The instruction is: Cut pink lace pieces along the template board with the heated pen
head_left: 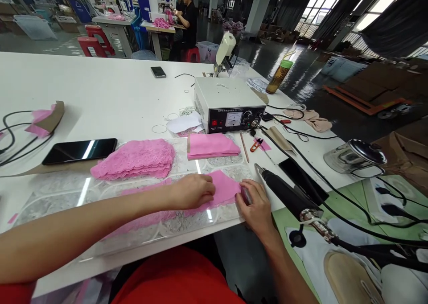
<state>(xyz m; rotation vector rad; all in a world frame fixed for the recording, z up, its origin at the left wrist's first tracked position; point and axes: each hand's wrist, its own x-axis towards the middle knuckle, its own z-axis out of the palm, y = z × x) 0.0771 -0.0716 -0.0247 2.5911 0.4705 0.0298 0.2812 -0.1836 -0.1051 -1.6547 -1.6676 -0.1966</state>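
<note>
Head view, clock read from pink fabric piece (224,187). Piece lies flat on clear plate (85,190), between both hands. Left hand (194,191) on its 9 o'clock side, fingers curled in, knuckles up. Right hand (257,203) at 3 o'clock edge, thumb and fingers bent, tips at cloth; whether either hand pinches or only presses, cannot tell from this angle. Pink lace stack (135,159) at 10 o'clock; folded pink stack (212,145) at 12, white control box (230,101) just behind. Orange snips (256,145) at 1. Black handheld tool (282,190) at 3, beyond right hand.
</note>
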